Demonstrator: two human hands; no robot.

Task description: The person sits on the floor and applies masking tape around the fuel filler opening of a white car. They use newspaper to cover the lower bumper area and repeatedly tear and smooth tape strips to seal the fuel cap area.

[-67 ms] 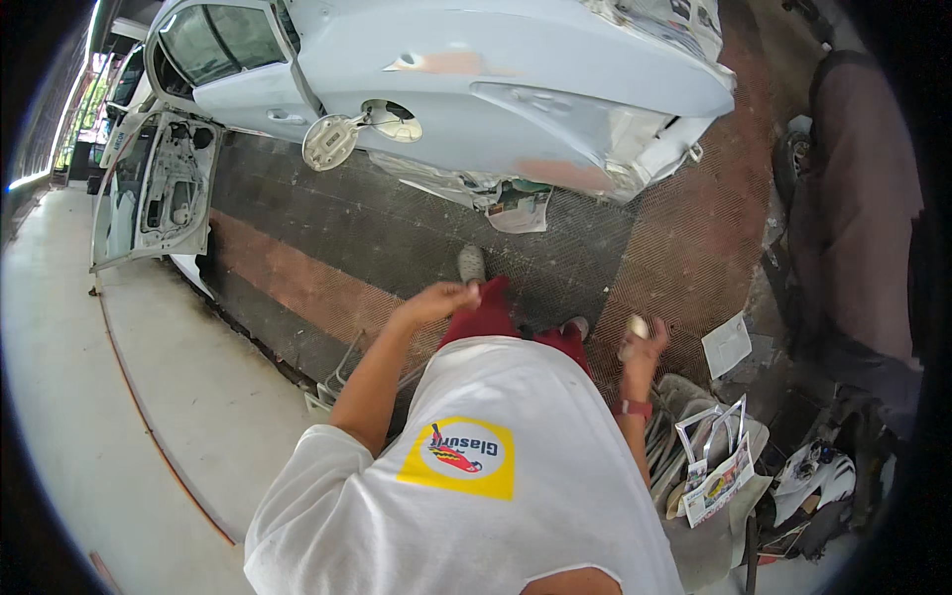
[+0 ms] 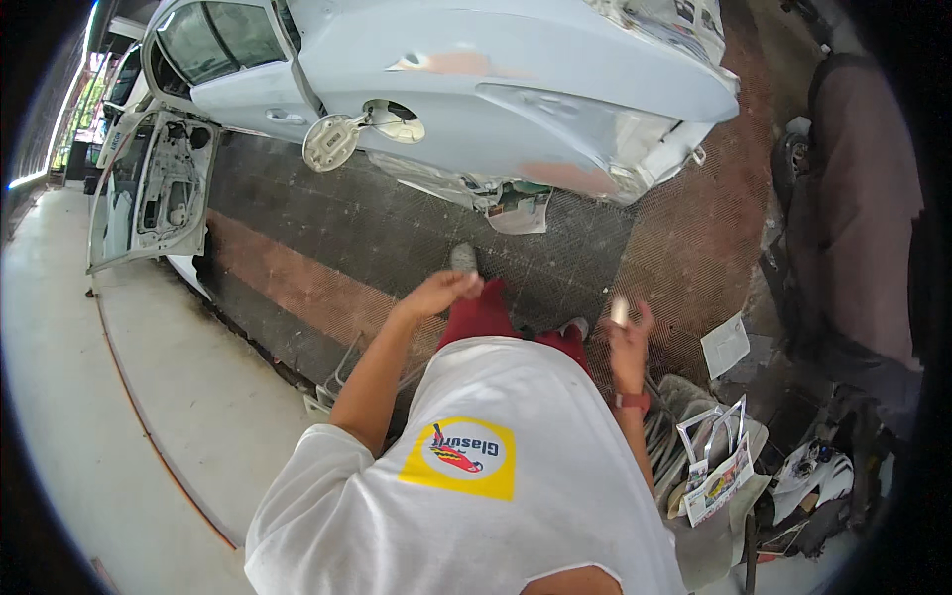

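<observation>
Left hand (image 2: 443,294) curls, contents unclear. Right hand (image 2: 629,345), apart, holds a pale piece (image 2: 620,311); a loosened grip could drop it.

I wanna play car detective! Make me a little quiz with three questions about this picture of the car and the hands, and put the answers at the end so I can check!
1. True or false: the round fuel flap on the pale car stands open.
2. Which of the person's hands holds the small pale object?
3. Pick one. What colour are the person's trousers?
A. Green
B. Dark red
C. Yellow

Key:
1. True; it is swung out from the opening in the car's side.
2. The right hand.
3. B, dark red.
</observation>
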